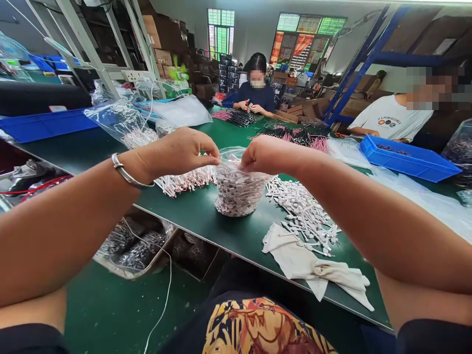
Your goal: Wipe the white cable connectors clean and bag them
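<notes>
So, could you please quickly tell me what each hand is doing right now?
Left hand: closed, pinching the rim of the plastic bag.
Right hand: closed, pinching the bag's rim on the other side.

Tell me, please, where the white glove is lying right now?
In the head view the white glove lies on the green table near its front edge, below the right hand, just in front of the loose pile of white parts.

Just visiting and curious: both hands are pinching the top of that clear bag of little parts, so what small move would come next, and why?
Probably pulling the mouth wider: the left hand and right hand each pinch an edge of the bag, which stands full on the green table.
</notes>
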The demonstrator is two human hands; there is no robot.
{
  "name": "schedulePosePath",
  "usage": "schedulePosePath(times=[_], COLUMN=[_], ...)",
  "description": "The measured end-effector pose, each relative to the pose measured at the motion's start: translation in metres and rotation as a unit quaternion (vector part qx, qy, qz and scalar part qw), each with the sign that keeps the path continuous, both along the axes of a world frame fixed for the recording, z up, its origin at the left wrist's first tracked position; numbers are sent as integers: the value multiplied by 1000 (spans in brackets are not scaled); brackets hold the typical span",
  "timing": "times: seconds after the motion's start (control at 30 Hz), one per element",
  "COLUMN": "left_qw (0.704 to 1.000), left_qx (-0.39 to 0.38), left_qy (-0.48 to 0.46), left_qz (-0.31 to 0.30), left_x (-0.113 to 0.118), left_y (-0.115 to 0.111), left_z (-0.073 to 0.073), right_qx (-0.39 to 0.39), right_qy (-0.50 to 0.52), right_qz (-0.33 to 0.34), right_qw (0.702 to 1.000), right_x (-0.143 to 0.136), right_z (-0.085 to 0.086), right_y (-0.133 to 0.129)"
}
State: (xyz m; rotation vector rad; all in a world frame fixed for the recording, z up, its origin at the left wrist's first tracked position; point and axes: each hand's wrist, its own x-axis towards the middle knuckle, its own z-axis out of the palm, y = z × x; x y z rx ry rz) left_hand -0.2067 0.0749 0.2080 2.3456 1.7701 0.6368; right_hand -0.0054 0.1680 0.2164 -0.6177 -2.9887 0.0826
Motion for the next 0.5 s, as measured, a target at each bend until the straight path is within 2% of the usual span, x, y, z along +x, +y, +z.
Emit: schedulePosePath(times=[0.1, 0.17, 0.27, 0.37, 0.5], left_qw=[984, 948, 878, 837, 833], left_qx=[33, 11, -38, -29, 32], left_qy=[-173, -314, -471, -540, -550], left_qz=[-26, -49, -72, -88, -48], left_x=[1, 4, 13, 23, 34], left_y=[3, 8, 16, 22, 25], left_z=[-21, -41, -70, -88, -95], right_qx=[-52, -58, -15, -23, -68], right_qy=[21, 52, 111, 108, 108], right_qz=[12, 7, 9, 41, 47], right_qw=[998, 997, 994, 993, 991], right_x=[5, 10, 16, 17, 14], right_z=[9, 16, 18, 7, -10], right_y=[2, 1, -3, -6, -3])
